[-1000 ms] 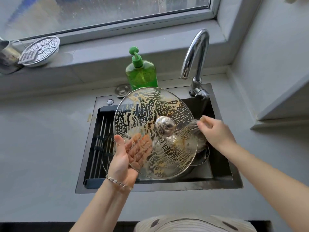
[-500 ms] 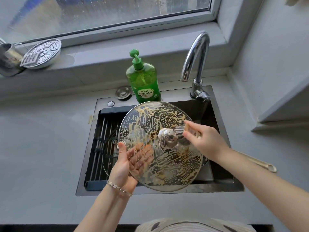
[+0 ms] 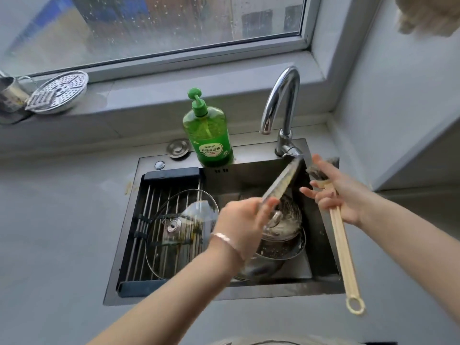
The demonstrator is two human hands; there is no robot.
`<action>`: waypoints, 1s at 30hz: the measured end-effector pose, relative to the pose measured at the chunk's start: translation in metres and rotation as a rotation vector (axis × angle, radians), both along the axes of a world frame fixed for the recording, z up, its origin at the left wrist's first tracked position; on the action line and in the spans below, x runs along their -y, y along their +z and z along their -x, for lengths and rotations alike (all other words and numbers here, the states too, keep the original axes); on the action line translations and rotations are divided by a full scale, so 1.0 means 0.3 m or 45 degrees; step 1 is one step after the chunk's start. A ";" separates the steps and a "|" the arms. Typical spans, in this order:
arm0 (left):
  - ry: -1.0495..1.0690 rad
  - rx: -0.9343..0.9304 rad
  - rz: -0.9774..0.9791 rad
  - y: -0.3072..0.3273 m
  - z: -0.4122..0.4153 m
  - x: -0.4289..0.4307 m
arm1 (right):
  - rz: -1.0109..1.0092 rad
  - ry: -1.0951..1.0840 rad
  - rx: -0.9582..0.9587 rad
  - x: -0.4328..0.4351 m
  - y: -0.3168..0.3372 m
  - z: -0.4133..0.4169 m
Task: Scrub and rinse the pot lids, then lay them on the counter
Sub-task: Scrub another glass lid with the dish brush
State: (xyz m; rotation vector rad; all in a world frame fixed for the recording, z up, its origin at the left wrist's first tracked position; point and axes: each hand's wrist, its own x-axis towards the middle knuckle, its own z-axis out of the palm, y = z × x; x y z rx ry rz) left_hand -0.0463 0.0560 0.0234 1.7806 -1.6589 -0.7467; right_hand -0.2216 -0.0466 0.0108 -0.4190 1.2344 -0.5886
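Grey counter (image 3: 62, 220) under a rain-spotted window (image 3: 174, 26), with a dark sink (image 3: 286, 290) set into the counter. On the sill we see a perforated steamer plate (image 3: 59, 92) leaning beside a metal cup (image 3: 10, 95). A green soap bottle (image 3: 207, 128) stands on the back ledge of the sink, with a round drain plug (image 3: 178, 148) just to its left and the chrome faucet (image 3: 281, 103) to its right.

We mark the left hand (image 3: 239, 220), bracelet (image 3: 226, 239) on the wrist. Its fingers are clamped on the lower rim of a soapy glass lid (image 3: 281, 180). That lid is tilted steeply and seen almost edge-on over the right half of the sink, with its top edge near the faucet base. Below it we see stacked pots (image 3: 278, 240) in the basin, wet and soapy.

The right hand (image 3: 336, 192) holds a scrub brush (image 3: 341, 235) by its long beige handle. The lower fingers are curled round the handle, and the other fingers are spread loosely, one stretched toward the lid. The bristle head sits above the hand, close to the lid's upper edge; we cannot tell if they touch. The handle's ring end hangs out over the front counter.

A second glass lid (image 3: 179, 232) lies knob up on the drying rack (image 3: 146, 220) in the left half of the sink.
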 end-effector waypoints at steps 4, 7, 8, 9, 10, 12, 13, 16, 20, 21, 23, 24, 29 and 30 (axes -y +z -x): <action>-0.217 0.598 0.342 -0.077 0.096 0.015 | 0.007 0.084 -0.146 -0.006 -0.011 -0.014; -0.278 0.775 0.448 -0.156 0.126 -0.007 | -0.048 0.023 -0.228 -0.026 -0.044 -0.008; -0.299 0.785 0.471 -0.168 0.127 -0.017 | -0.021 -0.003 -0.259 -0.033 -0.059 -0.004; -0.326 0.783 0.481 -0.177 0.121 -0.026 | 0.023 -0.022 -0.286 -0.041 -0.070 -0.001; -0.350 0.777 0.505 -0.190 0.112 -0.033 | 0.081 -0.039 -0.304 -0.049 -0.077 -0.002; -0.441 0.731 0.436 -0.192 0.080 -0.047 | 0.221 -0.061 -0.318 -0.064 -0.076 -0.002; -0.495 0.695 0.358 -0.191 0.060 -0.053 | 0.303 -0.064 -0.318 -0.068 -0.072 0.000; -0.450 0.280 -0.118 -0.185 -0.015 -0.059 | 0.514 -0.071 -0.237 -0.071 -0.044 0.016; 0.479 -0.535 -0.435 -0.209 -0.160 -0.010 | 0.697 0.013 -0.184 -0.063 -0.001 0.046; 0.622 -0.708 -0.590 -0.206 -0.200 0.004 | 0.696 0.029 -0.159 -0.056 0.001 0.055; 0.642 -0.988 -0.859 -0.218 -0.271 0.006 | 0.631 0.065 -0.077 -0.046 0.004 0.067; 0.572 -1.115 -0.943 -0.209 -0.293 -0.002 | 0.579 0.113 -0.038 -0.039 -0.007 0.076; -0.010 -1.590 -1.123 -0.187 -0.345 -0.076 | 0.283 0.322 -0.079 -0.039 -0.073 0.093; -0.050 -1.627 -1.122 -0.183 -0.345 -0.086 | 0.259 0.297 -0.111 -0.040 -0.087 0.084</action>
